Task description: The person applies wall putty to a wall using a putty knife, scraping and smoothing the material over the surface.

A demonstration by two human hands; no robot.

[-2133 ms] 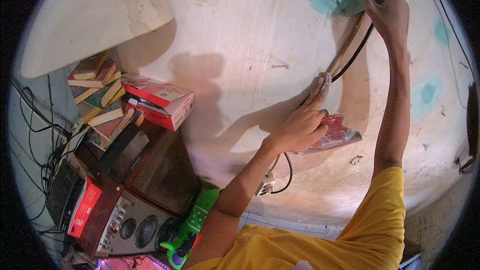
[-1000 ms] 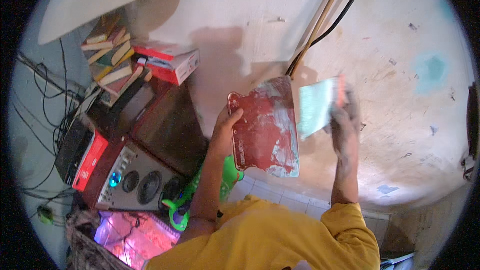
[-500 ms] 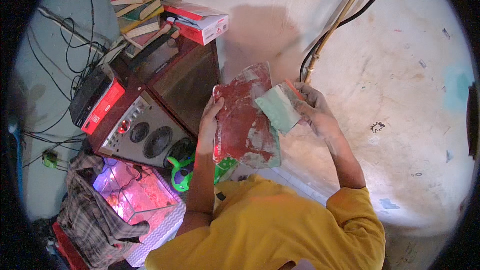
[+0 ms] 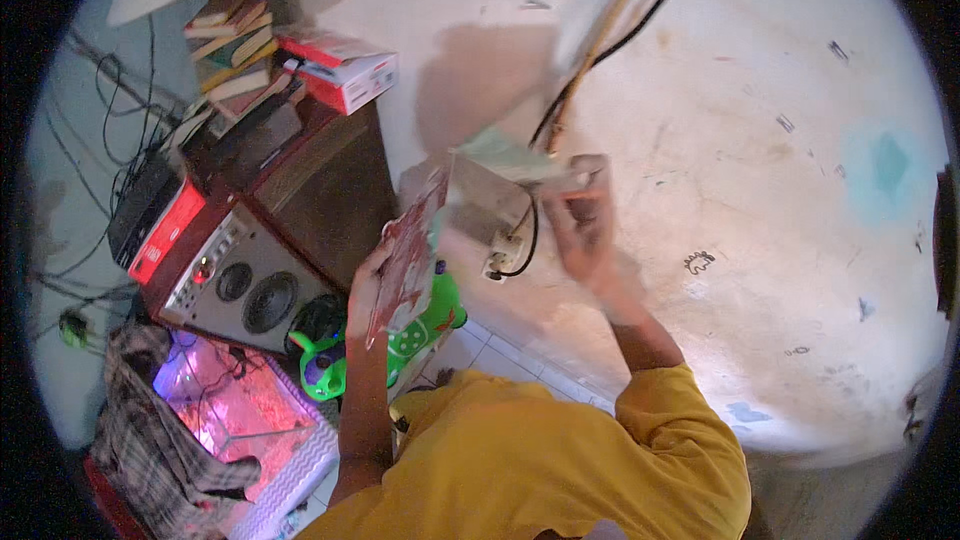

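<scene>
My left hand (image 4: 366, 280) is closed on the edge of a dark red board (image 4: 408, 245) smeared with pale putty. The board now stands nearly edge-on, so most of its face is hidden. In my right hand (image 4: 588, 235) is a flat putty scraper (image 4: 508, 157) with a pale green, putty-coated blade and an orange edge near the fingers. The blade points left toward the wall, close to the board's upper end; motion blurs it, and I cannot tell whether they touch. Both hands are in front of the patchy whitish wall (image 4: 690, 200).
A black cable (image 4: 537, 230) runs to a wall socket (image 4: 497, 262) behind the hands. At left stand a large speaker (image 4: 255, 285), stacked books (image 4: 235, 45) and a red-and-white box (image 4: 345, 70). A green toy-like item (image 4: 410, 340) and a pink-lit glass tank (image 4: 245, 400) sit lower down.
The board has turned from face-on to nearly edge-on. The scraper has come off the board's face and swung up toward the wall. The whole view has shifted, bringing the socket into sight.
</scene>
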